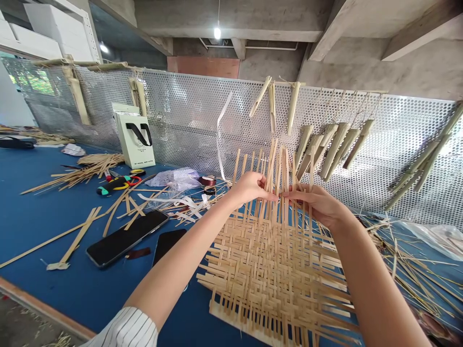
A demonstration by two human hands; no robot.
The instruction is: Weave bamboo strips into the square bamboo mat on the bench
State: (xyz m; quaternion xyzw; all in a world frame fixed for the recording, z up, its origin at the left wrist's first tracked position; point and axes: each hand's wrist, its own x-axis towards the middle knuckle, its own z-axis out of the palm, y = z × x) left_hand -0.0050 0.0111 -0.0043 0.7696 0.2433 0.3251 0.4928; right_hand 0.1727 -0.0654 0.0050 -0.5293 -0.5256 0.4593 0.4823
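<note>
A woven mat of bamboo strips (275,270) lies on the blue table (72,289), its loose upright strip ends (277,164) rising at the far side. My left hand (249,188) pinches some of these upright strips from the left. My right hand (318,202) reaches in from the right, its fingers closed on the same bundle, fingertips almost meeting those of the left hand at about the middle.
Two dark phones (126,238) lie left of the mat among loose bamboo strips (83,171). Scissors and pliers (117,183), tape rolls, a white paper bag (133,137) and plastic wrap sit further back. A perforated metal screen (188,111) hung with bamboo pieces bounds the table.
</note>
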